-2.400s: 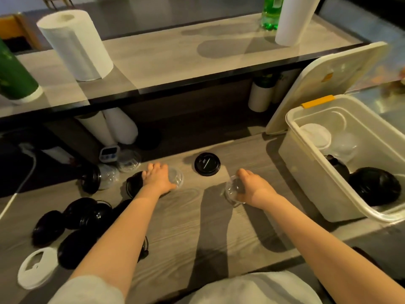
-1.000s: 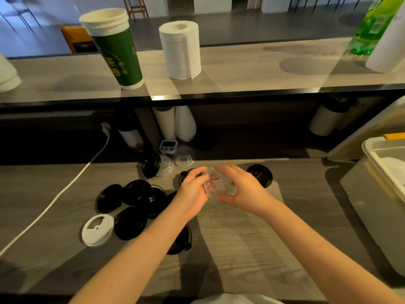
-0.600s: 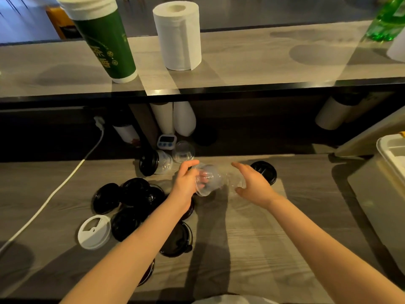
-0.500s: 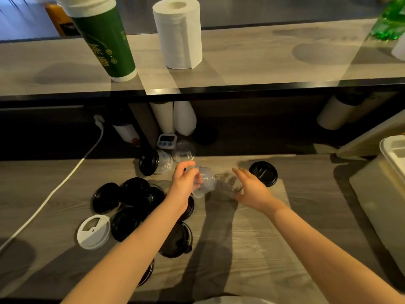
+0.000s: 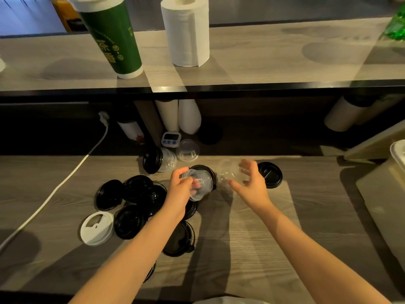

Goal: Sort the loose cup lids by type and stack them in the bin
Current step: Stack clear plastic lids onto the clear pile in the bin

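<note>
The left hand point(image 5: 182, 189) holds a clear dome lid point(image 5: 201, 183). Its thumb and fingers curl round the lid's left side, and the lid sticks out to the right of the hand. The lid is tipped on its side, up off the counter point(image 5: 241, 238).

The right hand point(image 5: 249, 185) holds a second clear lid point(image 5: 230, 172). This lid sits between the thumb below and the fingers above, on the left side of the hand. It looks blurry, so the exact hold is hard to see. The two clear lids are near each other but not touching.

A pile of black lids point(image 5: 133, 200) lies on the counter under and beside the left arm. A white lid point(image 5: 97, 228) lies flat at the left edge of the pile. A lone black lid point(image 5: 271, 177) lies just to the right of the right hand. More clear lids point(image 5: 187, 150) sit at the back of the counter. The bin point(image 5: 392, 194) stands far off at the right edge, well apart from both hands.
</note>
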Motion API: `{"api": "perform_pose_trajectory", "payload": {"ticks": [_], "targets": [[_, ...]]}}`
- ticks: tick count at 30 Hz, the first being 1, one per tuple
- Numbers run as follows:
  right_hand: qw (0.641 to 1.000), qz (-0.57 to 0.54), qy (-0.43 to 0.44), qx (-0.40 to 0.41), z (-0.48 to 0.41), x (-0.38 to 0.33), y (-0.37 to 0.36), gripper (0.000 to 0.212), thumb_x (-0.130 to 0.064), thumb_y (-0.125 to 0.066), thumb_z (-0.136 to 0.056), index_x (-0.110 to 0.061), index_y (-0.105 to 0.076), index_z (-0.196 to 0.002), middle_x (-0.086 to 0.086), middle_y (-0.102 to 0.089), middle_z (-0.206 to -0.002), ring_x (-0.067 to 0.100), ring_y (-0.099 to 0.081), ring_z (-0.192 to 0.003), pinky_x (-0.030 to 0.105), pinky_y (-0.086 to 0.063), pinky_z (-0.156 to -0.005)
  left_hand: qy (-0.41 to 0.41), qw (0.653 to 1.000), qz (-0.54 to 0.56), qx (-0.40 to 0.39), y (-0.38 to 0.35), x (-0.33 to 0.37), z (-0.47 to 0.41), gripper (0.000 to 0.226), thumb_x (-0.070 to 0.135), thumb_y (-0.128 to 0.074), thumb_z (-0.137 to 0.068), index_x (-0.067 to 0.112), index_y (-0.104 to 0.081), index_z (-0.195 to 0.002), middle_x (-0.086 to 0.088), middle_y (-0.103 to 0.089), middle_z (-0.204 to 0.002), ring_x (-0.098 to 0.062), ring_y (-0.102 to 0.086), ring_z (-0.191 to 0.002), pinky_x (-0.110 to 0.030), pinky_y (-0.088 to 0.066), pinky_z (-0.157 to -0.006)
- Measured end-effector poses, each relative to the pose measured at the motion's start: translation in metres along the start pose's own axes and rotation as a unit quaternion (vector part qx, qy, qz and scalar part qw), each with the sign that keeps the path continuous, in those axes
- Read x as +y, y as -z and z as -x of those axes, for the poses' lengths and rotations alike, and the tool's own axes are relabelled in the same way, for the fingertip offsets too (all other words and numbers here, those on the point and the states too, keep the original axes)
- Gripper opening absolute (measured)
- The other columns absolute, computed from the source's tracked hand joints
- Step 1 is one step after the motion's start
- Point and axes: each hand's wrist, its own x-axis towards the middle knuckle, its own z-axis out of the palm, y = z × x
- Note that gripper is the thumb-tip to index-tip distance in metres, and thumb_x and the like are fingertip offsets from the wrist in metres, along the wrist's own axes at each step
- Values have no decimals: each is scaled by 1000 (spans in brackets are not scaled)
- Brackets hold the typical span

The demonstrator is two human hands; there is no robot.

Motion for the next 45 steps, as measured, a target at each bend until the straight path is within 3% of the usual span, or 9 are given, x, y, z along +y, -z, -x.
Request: {"api": "perform_pose_trajectory", "payload": {"ticks": [4,8,11,14,19,22,26,36,45], "targets": [[988,-136,23,-76,18,-27,-4,60,-8,-73,-78,-22,-45,-130,-9,-52,-124,7,-52,-112,20,-52,-83,13,999,47,-19,-4,1,6,34,-1,-45,-93,16,-47,-122,-9,-60,-92,-17,-60,-80,-34,-51,-79],[983,-107,55,-136,27,-37,-15,58,-2,-75,-75,-25,-45,-120,-21,-49,-113,-2,-52,-105,12,-50,-77,23,992,125,-11,-8,8,15,25,0,-48,-92,16,-53,-110,-9,-62,-91,-21,-62,-81,-33,-50,-68],[985,-51,82,-142,31,-40,-19,60,-12,-78,-75,-26,-46,-124,-20,-50,-117,-1,-52,-108,13,-49,-82,16,991,131,4,-7,8,17,10,14,-51,-95,22,-56,-96,-6,-61,-96,-19,-61,-86,-37,-50,-79],[980,42,149,-126,33,-43,-22,69,-25,-79,-74,-19,-45,-134,-9,-52,-128,4,-50,-114,21,-47,-92,1,994,105,-22,-4,7,20,13,18,-55,-93,23,-54,-106,-5,-61,-93,-20,-59,-93,-43,-47,-93],[972,90,176,-129,33,-51,-26,71,-28,-80,-73,-18,-43,-134,-6,-56,-127,-1,-49,-107,10,-43,-86,-10,996,87,-29,4,5,20,25,16,-52,-95,23,-50,-119,-7,-59,-104,-24,-59,-104,-45,-49,-93],[962,114,184,-164,26,-54,-30,72,-29,-81,-72,-18,-43,-132,-2,-59,-122,10,-57,-108,23,-50,-88,12,996,88,-19,14,3,13,40,18,-52,-95,22,-39,-133,-9,-54,-117,-25,-55,-111,-45,-46,-98],[935,180,204,-229,2,-63,-40,79,-26,-79,-74,-17,-37,-141,2,-54,-134,18,-54,-119,21,-41,-95,-2,996,85,14,33,8,-3,44,12,-50,-95,9,-38,-137,-4,-60,-89,-19,-56,-95,-45,-39,-105],[892,354,158,-231,-79,-80,-84,58,-22,-55,-91,-15,-34,-144,7,-39,-146,26,-38,-133,36,-37,-104,-45,987,17,152,85,25,-44,9,9,-56,-92,15,-57,-98,1,-58,-88,-15,-56,-82,-19,-46,-59],[830,480,88,-271,-116,-70,-119,63,-40,-59,-88,-18,-33,-140,14,-50,-130,34,-50,-119,42,-45,-94,-72,987,17,143,91,32,-53,11,5,-57,-90,15,-61,-90,-1,-62,-85,-11,-58,-79,-20,-45,-72]]}}
